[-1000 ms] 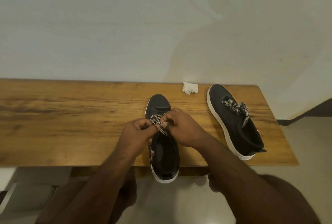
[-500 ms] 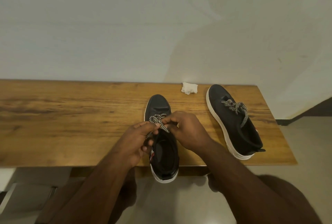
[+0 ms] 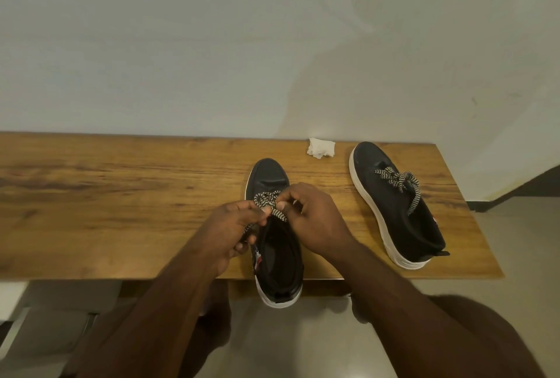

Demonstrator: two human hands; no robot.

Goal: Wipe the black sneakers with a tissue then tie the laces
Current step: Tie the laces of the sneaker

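Black sneaker (image 3: 277, 256) heel overhangs table (image 3: 121, 195) edge.

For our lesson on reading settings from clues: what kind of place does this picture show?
Probably a room in a home or office, though that is a guess: a wooden table set against a plain pale wall, with a smooth tiled floor beside it.

Two sneakers on table (image 3: 121, 195): near sneaker (image 3: 277, 256) left, heel overhanging front edge; far sneaker (image 3: 394, 211) right; tissue (image 3: 321, 148) behind, between them.
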